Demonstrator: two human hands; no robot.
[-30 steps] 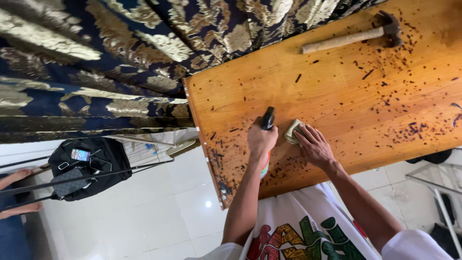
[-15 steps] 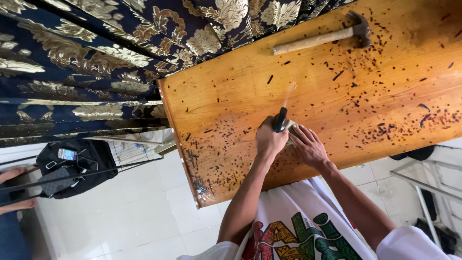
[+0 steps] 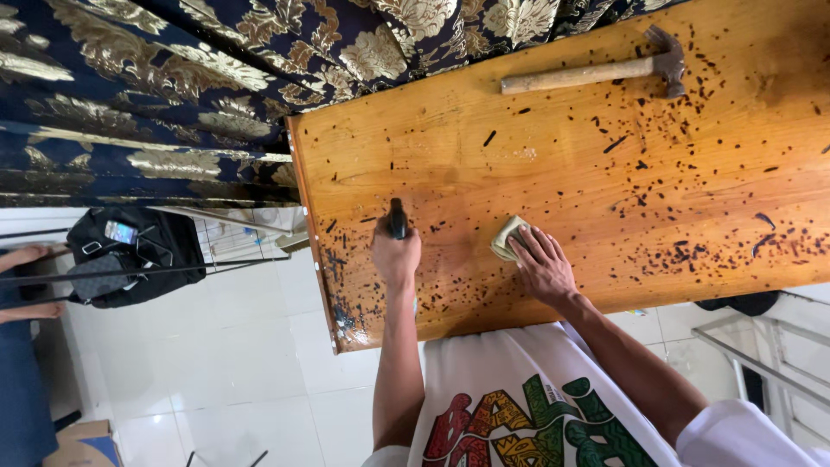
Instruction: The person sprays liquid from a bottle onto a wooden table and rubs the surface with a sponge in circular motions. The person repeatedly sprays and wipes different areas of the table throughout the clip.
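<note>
Since half a second ago I see my left hand (image 3: 396, 256) has slid the spray bottle (image 3: 397, 220) leftward along the wooden surface (image 3: 553, 164), away from the cloth; the two hands were nearly touching then and now stand apart. The mist seen earlier in front of the nozzle is gone.

The left hand is wrapped tight around the bottle's neck, its black spray head poking out above my knuckles. The bottle's long axis runs roughly from my body toward the far edge, nozzle pointing away from me toward the patterned blue and gold fabric (image 3: 216, 95). Its lower body is hidden behind my wrist.

My right hand (image 3: 543, 264) lies flat with fingers spread, pressing on a folded pale green cloth (image 3: 507, 236) near the front edge. Dark specks (image 3: 683, 242) scatter over the wood. A hammer (image 3: 596, 71) lies at the far side, well apart.
</note>
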